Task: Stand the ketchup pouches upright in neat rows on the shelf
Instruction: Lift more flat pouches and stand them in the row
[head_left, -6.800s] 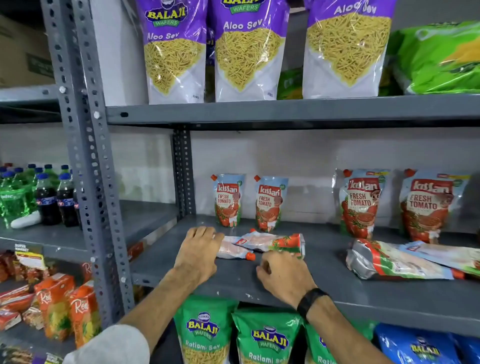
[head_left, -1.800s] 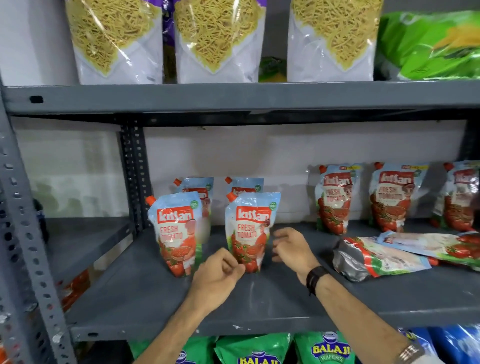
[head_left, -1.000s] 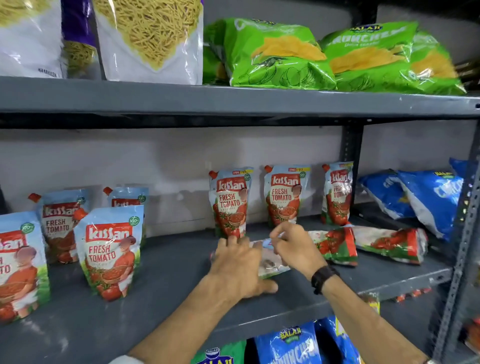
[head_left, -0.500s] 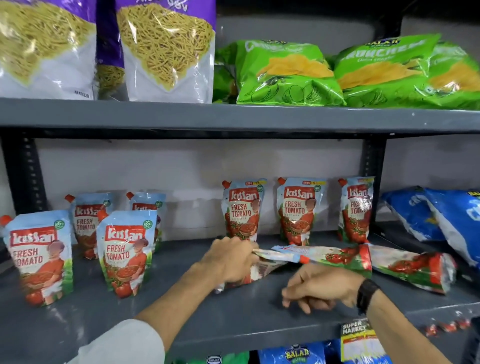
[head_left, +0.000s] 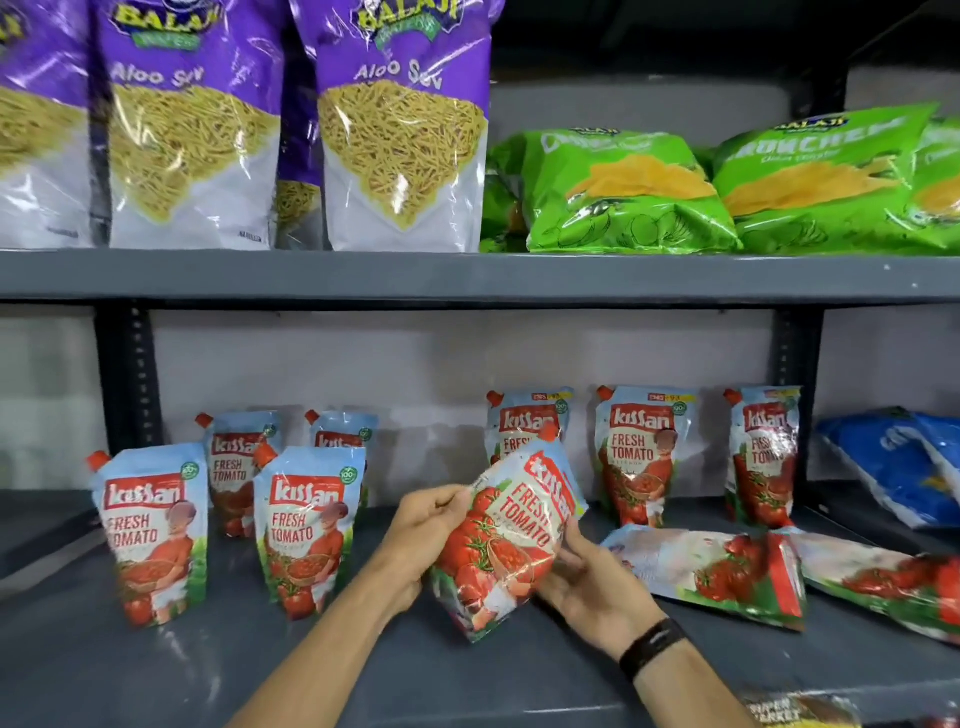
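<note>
Both hands hold one ketchup pouch (head_left: 511, 535), tilted to the right, just above the grey shelf (head_left: 156, 670). My left hand (head_left: 423, 535) grips its left edge and my right hand (head_left: 592, 587) cups its lower right side. At the left, several pouches stand upright in two rows, among them a front one (head_left: 150, 535) and another (head_left: 306, 530). Three more stand along the back wall: one (head_left: 524, 423) partly behind the held pouch, one (head_left: 641, 454) and one (head_left: 761, 454). Two pouches lie flat at the right, one (head_left: 711, 571) nearer and one (head_left: 883, 582) farther right.
The upper shelf (head_left: 467, 275) carries purple Aloo Sev bags (head_left: 405, 135) and green chip bags (head_left: 623, 192). Blue snack bags (head_left: 898, 462) lie at the far right beyond a dark upright post (head_left: 797, 400). Another post (head_left: 127, 374) stands at the left.
The pouch that lay flat under my left hand half a second ago is now lifted and turned toward upright, with my right hand joined onto it.
</note>
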